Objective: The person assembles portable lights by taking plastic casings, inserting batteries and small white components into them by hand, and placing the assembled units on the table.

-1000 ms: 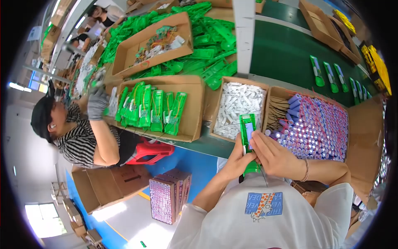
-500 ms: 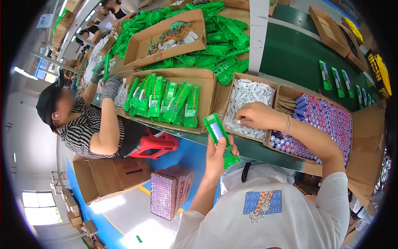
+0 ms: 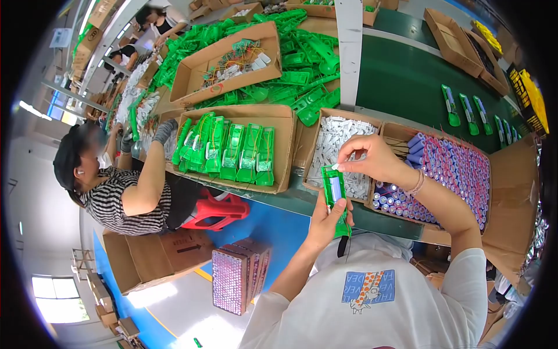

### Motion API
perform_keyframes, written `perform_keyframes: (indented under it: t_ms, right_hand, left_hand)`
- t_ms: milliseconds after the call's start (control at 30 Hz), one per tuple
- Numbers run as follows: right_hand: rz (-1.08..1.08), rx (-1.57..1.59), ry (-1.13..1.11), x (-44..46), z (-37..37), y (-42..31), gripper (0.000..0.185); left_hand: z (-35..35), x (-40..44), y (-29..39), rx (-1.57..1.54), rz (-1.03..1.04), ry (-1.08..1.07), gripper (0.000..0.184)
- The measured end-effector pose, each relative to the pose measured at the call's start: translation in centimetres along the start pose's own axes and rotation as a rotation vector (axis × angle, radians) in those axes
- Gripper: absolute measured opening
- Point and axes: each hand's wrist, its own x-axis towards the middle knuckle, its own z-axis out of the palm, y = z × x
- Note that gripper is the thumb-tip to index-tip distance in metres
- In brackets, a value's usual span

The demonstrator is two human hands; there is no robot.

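My left hand (image 3: 327, 223) is closed around a green plastic casing (image 3: 342, 225), holding it upright over the bench edge. A purple battery cell (image 3: 335, 189) lies inside that casing. At its upper end, my right hand (image 3: 372, 158) pinches a small white plastic piece (image 3: 335, 167) between thumb and fingertips. Whether the piece touches the casing is hard to see. Behind my right hand is a carton of small white pieces (image 3: 331, 138), and below my forearm a carton of wired purple battery cells (image 3: 450, 174).
To the left stands a cardboard tray of green casings (image 3: 232, 148); a tray with wired parts (image 3: 232, 64) rests on a green heap. A post (image 3: 349, 58) rises beyond. Finished-looking casings (image 3: 450, 106) lie on the green belt (image 3: 401, 75). A gloved co-worker (image 3: 131, 186) sits left.
My right hand has come up out of the white-piece carton with one piece and moved to the casing's top. My left hand has shifted right with the casing, turning it more upright.
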Motion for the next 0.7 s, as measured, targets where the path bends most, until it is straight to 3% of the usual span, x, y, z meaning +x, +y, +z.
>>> perform_keyframes:
  t_ms: [200,400,500,533,567,633,700]
  right_hand:
    - [0.092,0.18,-0.001,-0.6,0.6,1.2,0.01]
    - [0.237,0.377,0.045,-1.7,0.8,-0.1,0.022]
    - [0.321,0.459,0.1,-2.0,-0.1,-1.3,0.034]
    - [0.357,0.466,0.092,-2.0,-0.4,-1.7,0.04]
    - [0.358,0.466,0.091,-2.1,-0.4,-1.8,0.04]
    - [0.255,0.484,0.105,-2.5,-0.4,-2.0,0.036]
    - [0.287,0.447,0.022,-3.5,-1.4,-1.2,0.033]
  left_hand:
    - [0.0,0.4,-0.3,0.133,0.027,0.009,0.034]
    - [0.4,0.1,0.8,0.505,0.016,0.082,0.045]
    - [-0.6,0.0,0.4,0.379,0.021,-0.074,0.046]
    - [-0.6,-0.1,0.4,0.203,0.023,-0.162,0.046]
    - [-0.6,-0.1,0.3,0.027,0.025,-0.248,0.047]
    - [-0.7,0.2,-0.3,0.007,-0.005,-0.321,0.051]
    - [-0.1,0.9,-1.0,-0.013,-0.019,-0.365,0.056]
